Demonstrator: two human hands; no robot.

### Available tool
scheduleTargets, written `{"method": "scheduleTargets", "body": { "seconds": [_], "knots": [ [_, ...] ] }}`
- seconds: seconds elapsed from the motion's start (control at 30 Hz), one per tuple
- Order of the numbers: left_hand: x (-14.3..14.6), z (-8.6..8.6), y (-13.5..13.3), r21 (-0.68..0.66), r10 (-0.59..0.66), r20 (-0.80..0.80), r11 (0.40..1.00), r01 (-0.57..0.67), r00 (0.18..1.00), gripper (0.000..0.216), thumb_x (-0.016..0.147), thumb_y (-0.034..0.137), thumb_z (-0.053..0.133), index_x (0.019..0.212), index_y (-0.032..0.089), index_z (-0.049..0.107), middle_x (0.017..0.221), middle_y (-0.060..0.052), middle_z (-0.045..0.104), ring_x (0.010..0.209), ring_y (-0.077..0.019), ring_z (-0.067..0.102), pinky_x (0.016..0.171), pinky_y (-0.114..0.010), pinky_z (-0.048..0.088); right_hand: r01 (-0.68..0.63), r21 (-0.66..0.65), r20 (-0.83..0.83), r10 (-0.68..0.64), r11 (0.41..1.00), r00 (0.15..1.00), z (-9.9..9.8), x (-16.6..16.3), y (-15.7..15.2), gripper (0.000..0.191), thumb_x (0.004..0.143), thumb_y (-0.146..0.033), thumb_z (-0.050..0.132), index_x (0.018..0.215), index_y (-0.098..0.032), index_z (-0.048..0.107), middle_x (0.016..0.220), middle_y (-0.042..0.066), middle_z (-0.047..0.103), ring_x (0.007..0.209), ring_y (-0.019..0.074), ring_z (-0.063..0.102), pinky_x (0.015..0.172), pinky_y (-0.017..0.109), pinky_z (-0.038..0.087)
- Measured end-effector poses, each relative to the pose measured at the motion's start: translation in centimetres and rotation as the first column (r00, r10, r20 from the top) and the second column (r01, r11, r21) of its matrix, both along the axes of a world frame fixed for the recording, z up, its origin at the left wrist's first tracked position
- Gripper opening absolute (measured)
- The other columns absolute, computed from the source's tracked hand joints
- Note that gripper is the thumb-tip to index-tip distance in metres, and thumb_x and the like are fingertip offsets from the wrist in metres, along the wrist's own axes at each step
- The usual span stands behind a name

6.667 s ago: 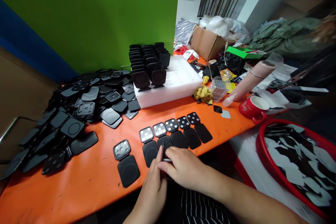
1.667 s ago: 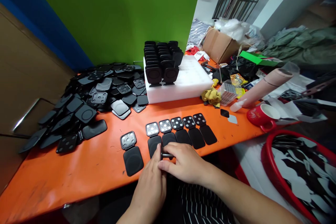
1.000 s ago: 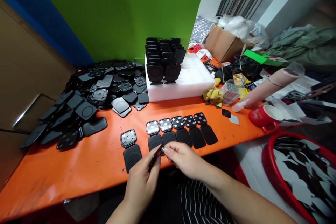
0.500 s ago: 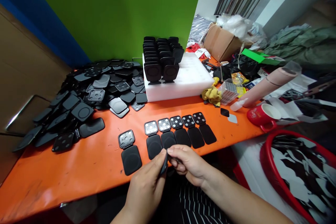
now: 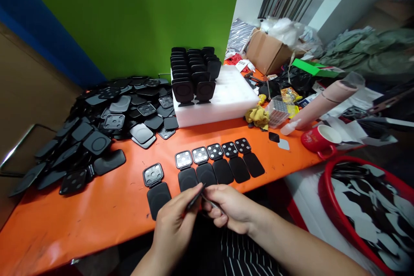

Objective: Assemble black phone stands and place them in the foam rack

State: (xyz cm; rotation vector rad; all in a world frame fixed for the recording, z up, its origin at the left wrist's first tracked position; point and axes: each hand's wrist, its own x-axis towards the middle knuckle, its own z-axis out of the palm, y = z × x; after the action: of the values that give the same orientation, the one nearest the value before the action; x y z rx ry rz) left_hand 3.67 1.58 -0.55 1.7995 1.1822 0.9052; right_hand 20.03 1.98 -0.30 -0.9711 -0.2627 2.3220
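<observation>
My left hand [image 5: 174, 220] is closed on a black folding pad [image 5: 195, 197], held almost edge-on above the table's front edge. Against its upper edge, my right hand [image 5: 234, 208] pinches a thin grey metallic piece [image 5: 213, 203]; its kind is hard to make out, being partly covered by the fingers. Just beyond both hands, several opened black folding pads [image 5: 223, 171] lie in a row, each with a small square part showing round discs. Another opened pad [image 5: 158, 199] lies apart, to the left of that row.
A big heap of black folding pads [image 5: 97, 142] covers the table's left. Several more stand upright [image 5: 183, 90] on a white foam block [image 5: 207, 114]. At right are a yellow cloth [image 5: 258, 117], a red mug [image 5: 313, 141] and a red tub [image 5: 326, 185] of black and white scraps.
My hands have come slightly lower and my left hand has moved a little left. The pad is tilted flatter, and more of the thin grey piece shows in my right hand. The view has shifted slightly.
</observation>
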Motion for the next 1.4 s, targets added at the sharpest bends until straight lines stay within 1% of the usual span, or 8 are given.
{"method": "scheduleTargets", "body": {
  "seconds": [0.33,0.47,0.53,0.7,0.87,0.97,1.13,1.4],
  "knots": [
    [0.8,-1.0,-0.6,0.090,-0.115,0.049,0.990,0.110,0.992,0.040,0.081,0.013,0.052,0.117,0.031,0.054,0.116,-0.001,0.060,0.100,-0.0194,0.059,0.085,-0.029,0.046,0.074,-0.226,-0.077,-0.093,0.971,0.993,0.2,0.8,0.2,0.026,0.078,-0.038,0.051,0.066,-0.016,0.046,0.048,-0.007,0.039,0.036,0.0030,0.027,0.036,0.015,0.014],
    [2.5,-0.8,0.9,-0.281,0.128,0.206,0.958,-0.067,0.970,0.024,0.080,0.029,0.056,0.102,0.020,0.063,0.096,-0.005,0.068,0.088,-0.0216,0.063,0.078,-0.030,0.049,0.221,0.270,0.303,-0.301,0.937,0.904,0.2,2.0,0.5,0.025,0.075,-0.042,0.055,0.073,-0.017,0.050,0.053,-0.008,0.037,0.041,0.0042,0.026,0.041,0.018,0.018],
    [3.8,-0.8,1.8,-0.486,0.267,0.331,0.870,-0.079,0.905,0.028,0.079,0.035,0.058,0.098,0.016,0.061,0.092,-0.006,0.068,0.086,-0.0218,0.063,0.076,-0.031,0.048,0.042,0.545,0.518,-0.375,0.838,0.769,0.2,2.8,0.2,0.023,0.072,-0.038,0.062,0.075,-0.017,0.053,0.057,-0.006,0.041,0.049,0.0060,0.033,0.047,0.019,0.025],
    [7.0,-2.0,3.4,-0.622,0.244,0.564,0.754,0.211,0.789,0.032,0.078,0.036,0.058,0.101,0.014,0.059,0.100,-0.009,0.066,0.090,-0.0228,0.062,0.080,-0.035,0.047,-0.392,0.581,0.793,-0.389,0.713,0.468,-0.5,5.7,-1.2,0.025,0.080,-0.035,0.053,0.064,-0.016,0.053,0.062,-0.003,0.047,0.061,0.0106,0.043,0.056,0.022,0.031],
    [9.5,-3.6,3.2,-0.290,-0.296,0.206,0.892,0.347,0.933,0.037,0.083,0.032,0.049,0.118,0.021,0.053,0.119,-0.008,0.057,0.109,-0.0230,0.052,0.094,-0.041,0.039,-0.431,0.486,0.874,-0.423,0.760,0.239,-1.4,15.0,1.1,0.029,0.084,-0.040,0.042,0.083,-0.015,0.058,0.073,0.002,0.059,0.068,0.0157,0.052,0.062,0.026,0.038],
    [11.4,-3.9,3.0,0.002,-0.533,-0.216,0.838,0.546,0.818,0.043,0.082,0.032,0.049,0.125,0.028,0.045,0.134,-0.003,0.042,0.123,-0.0224,0.037,0.102,-0.043,0.029,-0.547,0.259,0.953,-0.302,0.796,0.012,-2.0,20.8,3.7,0.030,0.083,-0.038,0.042,0.083,-0.014,0.061,0.080,0.006,0.063,0.075,0.0195,0.055,0.067,0.028,0.040],
    [14.7,-5.2,4.0,0.130,-0.545,-0.542,0.697,0.705,0.640,0.064,0.081,0.050,0.045,0.136,0.023,0.026,0.144,-0.004,0.022,0.131,-0.0272,0.017,0.105,-0.052,0.014,-0.602,0.119,0.969,-0.225,0.789,-0.103,-3.4,23.3,6.4,0.021,0.074,-0.035,0.055,0.078,-0.016,0.064,0.082,0.006,0.066,0.076,0.0202,0.058,0.066,0.026,0.040],
    [15.5,-6.9,4.5,0.135,-0.516,-0.603,0.686,0.715,0.608,0.065,0.083,0.056,0.034,0.137,0.022,0.024,0.145,-0.005,0.022,0.132,-0.0259,0.014,0.106,-0.051,0.006,-0.481,0.116,0.851,-0.336,0.869,-0.403,-5.2,20.3,4.4,0.027,0.083,-0.039,0.044,0.095,-0.023,0.061,0.089,0.007,0.066,0.085,0.0240,0.059,0.070,0.031,0.038]
  ]
}}
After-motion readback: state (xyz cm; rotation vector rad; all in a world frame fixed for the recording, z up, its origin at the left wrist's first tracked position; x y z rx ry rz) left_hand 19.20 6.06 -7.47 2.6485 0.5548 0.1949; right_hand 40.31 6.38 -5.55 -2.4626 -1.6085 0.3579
